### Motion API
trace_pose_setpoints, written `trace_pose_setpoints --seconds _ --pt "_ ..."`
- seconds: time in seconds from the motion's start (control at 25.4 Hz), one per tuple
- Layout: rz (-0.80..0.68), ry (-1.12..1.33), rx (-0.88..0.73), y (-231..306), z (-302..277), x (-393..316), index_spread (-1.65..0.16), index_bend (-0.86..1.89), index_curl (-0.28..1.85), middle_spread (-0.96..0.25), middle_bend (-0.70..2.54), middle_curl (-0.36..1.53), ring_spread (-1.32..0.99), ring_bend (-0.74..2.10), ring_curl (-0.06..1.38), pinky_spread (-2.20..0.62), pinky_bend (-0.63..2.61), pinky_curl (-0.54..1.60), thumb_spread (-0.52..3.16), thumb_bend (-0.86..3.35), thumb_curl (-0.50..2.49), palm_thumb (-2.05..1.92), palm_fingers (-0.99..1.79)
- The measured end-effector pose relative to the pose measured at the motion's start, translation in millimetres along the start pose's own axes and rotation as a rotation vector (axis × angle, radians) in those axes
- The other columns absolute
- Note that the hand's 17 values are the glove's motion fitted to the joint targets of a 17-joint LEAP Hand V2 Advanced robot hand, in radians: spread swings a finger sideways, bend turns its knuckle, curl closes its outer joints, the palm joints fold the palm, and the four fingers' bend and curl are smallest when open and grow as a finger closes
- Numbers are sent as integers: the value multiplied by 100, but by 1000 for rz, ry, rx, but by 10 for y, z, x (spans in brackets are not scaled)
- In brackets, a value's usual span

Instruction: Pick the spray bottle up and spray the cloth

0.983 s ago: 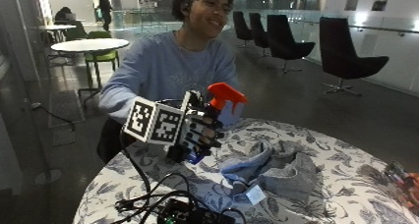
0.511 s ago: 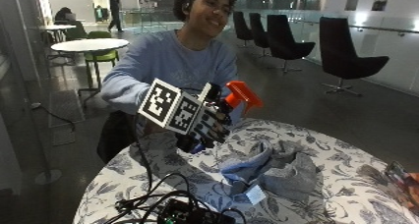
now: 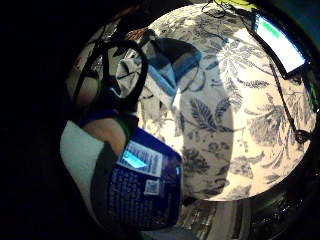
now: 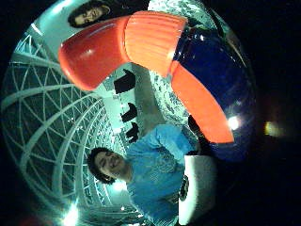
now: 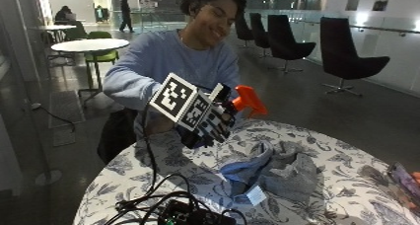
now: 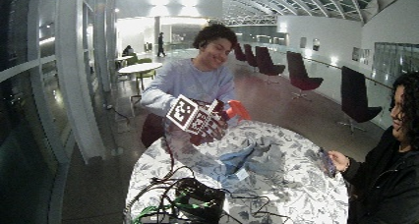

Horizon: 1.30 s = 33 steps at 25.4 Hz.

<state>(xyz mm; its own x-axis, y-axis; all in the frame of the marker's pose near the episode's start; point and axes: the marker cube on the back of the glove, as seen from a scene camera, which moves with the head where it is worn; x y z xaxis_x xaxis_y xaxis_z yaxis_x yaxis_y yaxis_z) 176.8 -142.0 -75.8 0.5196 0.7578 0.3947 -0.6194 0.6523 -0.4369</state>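
Observation:
In the outside view my gloved right hand (image 5: 211,125) grips a dark blue spray bottle and holds it up over the table's far left edge. The bottle's orange trigger head (image 5: 248,99) sticks out above the glove and points toward the cloth. The crumpled blue and grey cloth (image 5: 279,167) lies on the middle of the flower-patterned table (image 5: 328,146), a little below and to the right of the bottle. The little finger side palm view shows the bottle's blue labelled body (image 3: 145,190) close to the palm and the cloth (image 3: 167,62) beyond it. The orange head (image 4: 120,47) fills the thumb side palm view.
A black box with tangled cables (image 5: 190,214) sits at the table's near edge. Another person's hand holds a phone (image 5: 403,178) at the right edge. A lit screen (image 3: 277,45) lies on the table.
My hand has carried the bottle to the right, closer to the cloth. The cloth has not moved.

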Motion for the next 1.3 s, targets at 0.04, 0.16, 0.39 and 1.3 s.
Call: trace_pose_setpoints --seconds 0.04,0.16,0.39,1.3 --pt "5 4 -3 -9 4 -4 -23 11 30 -8 22 47 -1 46 39 20 31 37 55 -2 71 109 106" --pt "21 15 -18 -33 21 -11 -23 11 30 -7 22 47 -1 46 40 19 31 37 54 -2 71 108 106" --pt "39 16 -48 -50 65 -22 -22 11 30 -7 21 48 0 47 40 19 32 37 54 -2 72 107 107" --pt "-10 13 50 -113 253 -101 -20 11 29 -6 22 49 1 48 41 17 34 37 54 -2 75 105 108"
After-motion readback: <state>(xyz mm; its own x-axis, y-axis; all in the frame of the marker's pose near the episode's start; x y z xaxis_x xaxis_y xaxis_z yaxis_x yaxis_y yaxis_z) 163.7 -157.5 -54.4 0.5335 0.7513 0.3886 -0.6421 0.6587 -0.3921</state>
